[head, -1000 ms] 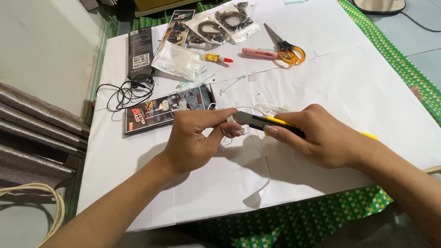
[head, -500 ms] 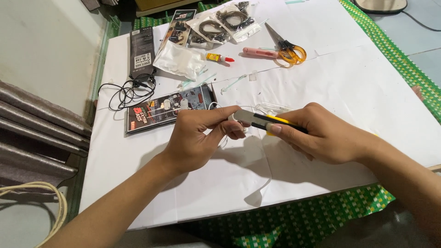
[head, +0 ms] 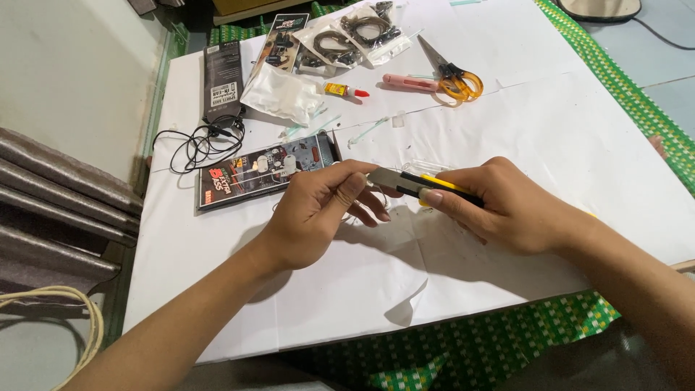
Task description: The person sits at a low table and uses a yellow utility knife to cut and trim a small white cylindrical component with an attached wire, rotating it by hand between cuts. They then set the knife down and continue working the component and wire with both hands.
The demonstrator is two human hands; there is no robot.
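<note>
A yellow-and-black utility knife [head: 420, 185] is gripped in the closed fingers of the right hand [head: 507, 210], its long axis running left to right across the white tabletop [head: 550, 137], with the blade end pointed at the left hand [head: 318, 210]. A thin white wire [head: 360, 206] is pinched between the left thumb and forefinger, just beside the blade tip. Whether blade and wire touch cannot be told. Orange-handled scissors [head: 452, 72] are seen well apart, farther back.

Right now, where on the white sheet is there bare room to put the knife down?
Bare sheet lies right of the scissors, and along the near edge under both hands. The far left is crowded: packets, glue tube, black cable, and the flat box.
</note>
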